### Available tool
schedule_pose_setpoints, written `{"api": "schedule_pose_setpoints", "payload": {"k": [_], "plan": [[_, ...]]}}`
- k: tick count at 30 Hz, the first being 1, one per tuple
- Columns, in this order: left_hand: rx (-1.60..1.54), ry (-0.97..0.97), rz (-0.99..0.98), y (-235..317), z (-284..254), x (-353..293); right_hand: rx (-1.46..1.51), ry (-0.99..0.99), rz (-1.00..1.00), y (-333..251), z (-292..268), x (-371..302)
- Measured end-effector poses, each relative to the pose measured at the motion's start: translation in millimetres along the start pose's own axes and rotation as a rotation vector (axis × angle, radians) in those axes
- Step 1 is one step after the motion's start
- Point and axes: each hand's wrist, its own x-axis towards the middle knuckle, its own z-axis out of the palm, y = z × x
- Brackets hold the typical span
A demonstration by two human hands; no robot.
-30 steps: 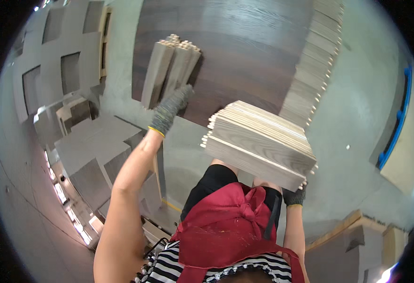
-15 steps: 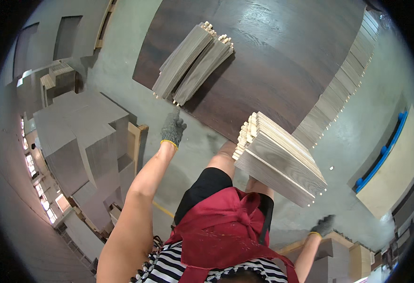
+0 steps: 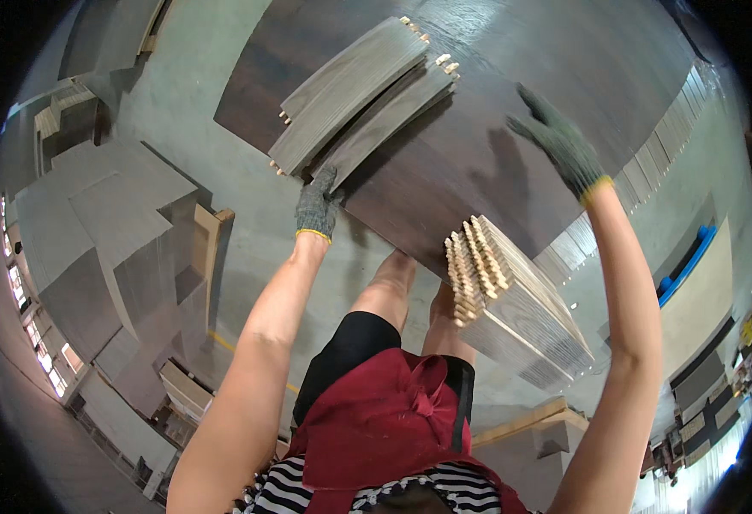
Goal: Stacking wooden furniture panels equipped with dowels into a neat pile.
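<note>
My left hand (image 3: 316, 209), in a grey knit glove with a yellow cuff, is at the near end of a stack of grey wood-grain slats (image 3: 393, 116). Its fingers reach up against the slat ends, with the thumb apart. Beside that stack, on its left, lies a second stack of slats (image 3: 355, 81); pale wooden pegs stick out of their ends. My right hand (image 3: 560, 141), gloved alike, is over the dark brown tabletop (image 3: 487, 197), fingers spread and holding nothing. Nearer to me stands a taller pile of pegged slats (image 3: 526, 317).
A row of slats (image 3: 650, 150) runs along the table's right side. Large grey panel stacks (image 3: 102, 214) stand at left. A pale board with a blue edge (image 3: 693, 300) is at right. A wooden-edged stack (image 3: 530, 420) is close behind my right side.
My right hand has swung from low at the right up over the tabletop. My left hand has come up to the slat ends. The whole view has shifted somewhat.
</note>
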Motion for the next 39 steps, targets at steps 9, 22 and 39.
{"api": "schedule_pose_setpoints", "payload": {"k": [9,22,39], "plan": [[0.159,-0.174,0.114,-11,-35,21,0.466,-0.296,0.113,-18,73,150],[0.581,-0.16,0.162,-23,-69,37,0.384,-0.515,-0.051,14,66,152],[0.111,-0.143,-0.015,-1,-34,28,0.342,-0.212,0.091,40,53,58]]}}
